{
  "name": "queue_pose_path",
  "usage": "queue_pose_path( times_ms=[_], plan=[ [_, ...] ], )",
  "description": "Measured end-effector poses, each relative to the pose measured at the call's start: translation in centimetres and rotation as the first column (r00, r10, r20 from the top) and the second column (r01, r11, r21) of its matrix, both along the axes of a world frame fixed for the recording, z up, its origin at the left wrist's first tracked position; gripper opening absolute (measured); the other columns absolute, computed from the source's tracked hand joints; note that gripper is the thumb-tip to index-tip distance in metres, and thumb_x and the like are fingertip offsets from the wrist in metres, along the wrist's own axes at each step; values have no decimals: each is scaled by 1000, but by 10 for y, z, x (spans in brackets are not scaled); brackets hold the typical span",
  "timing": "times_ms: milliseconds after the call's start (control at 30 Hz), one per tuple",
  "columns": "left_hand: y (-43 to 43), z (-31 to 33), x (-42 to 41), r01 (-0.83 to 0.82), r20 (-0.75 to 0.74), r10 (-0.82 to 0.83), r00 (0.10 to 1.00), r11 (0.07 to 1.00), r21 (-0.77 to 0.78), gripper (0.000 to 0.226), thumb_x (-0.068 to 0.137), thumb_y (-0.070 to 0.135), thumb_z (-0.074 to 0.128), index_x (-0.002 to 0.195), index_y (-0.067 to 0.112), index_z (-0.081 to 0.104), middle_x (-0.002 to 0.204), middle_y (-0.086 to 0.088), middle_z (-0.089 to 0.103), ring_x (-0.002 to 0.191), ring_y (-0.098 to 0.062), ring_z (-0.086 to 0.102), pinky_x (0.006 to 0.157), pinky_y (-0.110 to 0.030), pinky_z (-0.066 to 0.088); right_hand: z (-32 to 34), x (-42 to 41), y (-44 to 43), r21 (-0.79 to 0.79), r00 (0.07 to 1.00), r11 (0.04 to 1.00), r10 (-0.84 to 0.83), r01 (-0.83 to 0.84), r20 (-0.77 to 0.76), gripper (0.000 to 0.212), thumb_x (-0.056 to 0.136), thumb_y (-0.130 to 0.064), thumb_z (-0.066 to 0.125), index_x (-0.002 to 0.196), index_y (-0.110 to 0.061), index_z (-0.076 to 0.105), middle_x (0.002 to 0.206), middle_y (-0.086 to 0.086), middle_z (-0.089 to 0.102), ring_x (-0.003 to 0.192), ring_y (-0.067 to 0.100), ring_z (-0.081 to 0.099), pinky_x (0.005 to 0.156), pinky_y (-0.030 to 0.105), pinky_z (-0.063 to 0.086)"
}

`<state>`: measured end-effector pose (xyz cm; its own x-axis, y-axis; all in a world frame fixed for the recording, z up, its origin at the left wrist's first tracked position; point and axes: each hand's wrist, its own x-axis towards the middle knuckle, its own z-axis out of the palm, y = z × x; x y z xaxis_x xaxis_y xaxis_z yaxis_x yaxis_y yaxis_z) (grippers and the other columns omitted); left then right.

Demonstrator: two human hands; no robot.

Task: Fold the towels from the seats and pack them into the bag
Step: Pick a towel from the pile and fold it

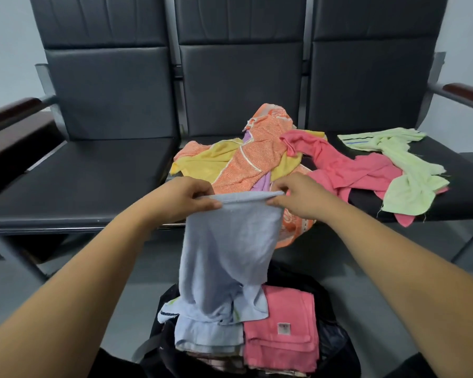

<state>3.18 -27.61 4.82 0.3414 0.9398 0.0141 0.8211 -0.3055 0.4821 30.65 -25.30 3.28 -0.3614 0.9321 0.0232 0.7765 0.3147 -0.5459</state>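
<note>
Above the bag [335,347], I pinch the blue towel [230,255] by its top edge, left hand [185,197] and right hand [303,199] each gripping a corner. Its tail drapes onto the folded stack [281,328] in the bag. Best: pull taut, lift clear, match corners. Loose towels [257,159] lie beyond the bag.

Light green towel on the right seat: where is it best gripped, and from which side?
Probably pinch the light green towel at its flat striped end, from above: that end lies spread, while the rest is twisted over the pink towel.
</note>
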Motion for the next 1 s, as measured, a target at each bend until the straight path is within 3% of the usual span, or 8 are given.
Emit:
queue_pose_path(
  times_ms=[200, 333, 500, 667, 733, 867, 933, 1000],
  plan=[
    [0, -9, -14, -55, -224, 26, 974, 991, -123, 30, 92, 45, 69, 89, 15, 69, 75, 0, 61, 66, -12, 52, 59, -21, 39, 5, 15, 8, -180, 818, 974, -214, 137, -533, 10, 96, -5, 64, 86, -7, 65, 58, 6, 55, 43, 13, 50, 44, 25, 41],
    [3, -7, -28, -129, -204, 114, 972, 990, -60, 30, 93, 40, 67, 81, 14, 62, 73, 4, 54, 67, -14, 49, 66, -32, 40, -14, 25, 16, -220, 839, 930, -362, 295, -407, 11, 97, -8, 62, 91, 1, 63, 62, 8, 54, 39, 12, 51, 45, 27, 42],
    [2, -12, -39, -162, -338, 80, 938, 961, -222, 21, 95, 38, 62, 80, 24, 62, 78, 8, 63, 77, -15, 59, 74, -33, 49, -27, 42, 27, -379, 684, 853, -516, 358, -516, 29, 93, -5, 68, 119, 7, 60, 94, 20, 63, 49, 13, 65, 50, 26, 51],
    [6, -14, -24, -256, 91, 278, 956, 946, -199, 25, 98, 37, 60, 94, 12, 63, 81, -3, 64, 68, -17, 60, 59, -29, 51, -18, 29, 15, -433, 769, 897, -339, 91, -542, 12, 92, -2, 69, 101, 6, 67, 82, 16, 64, 66, 18, 63, 72, 32, 54],
    [9, -14, -19, -285, 153, 302, 941, 950, -124, 16, 94, 38, 65, 94, 21, 65, 86, -2, 67, 71, -19, 60, 63, -34, 49, -17, 21, 11, -393, 768, 916, -309, 82, -562, 9, 92, -5, 70, 96, 3, 69, 75, 14, 63, 63, 18, 63, 70, 32, 54],
    [3, -9, -9, -148, 560, 317, 765, 933, -327, 10, 92, 22, 73, 97, 17, 66, 76, -5, 60, 62, -16, 55, 52, -23, 48, -10, 8, 7, -321, 730, 939, -306, 125, -610, 20, 94, -12, 70, 101, 7, 68, 75, 12, 61, 59, 15, 61, 58, 26, 53],
    [0, -6, -5, 88, 697, 265, 666, 901, -425, 23, 83, 10, 76, 104, 10, 68, 88, -9, 69, 78, -18, 69, 70, -24, 58, -3, 4, 3, -287, 738, 949, -286, 130, -612, 22, 96, -18, 68, 97, 3, 71, 71, 7, 61, 57, 13, 59, 53, 24, 51],
    [-3, -2, -3, 201, 674, 128, 727, 900, -388, 35, 83, -6, 73, 114, 8, 68, 106, -11, 74, 100, -18, 72, 92, -27, 56, 3, -1, -1, -237, 755, 964, -246, 123, -607, 20, 97, -19, 67, 95, 0, 71, 66, 5, 62, 55, 13, 59, 50, 23, 49]
  ],
)
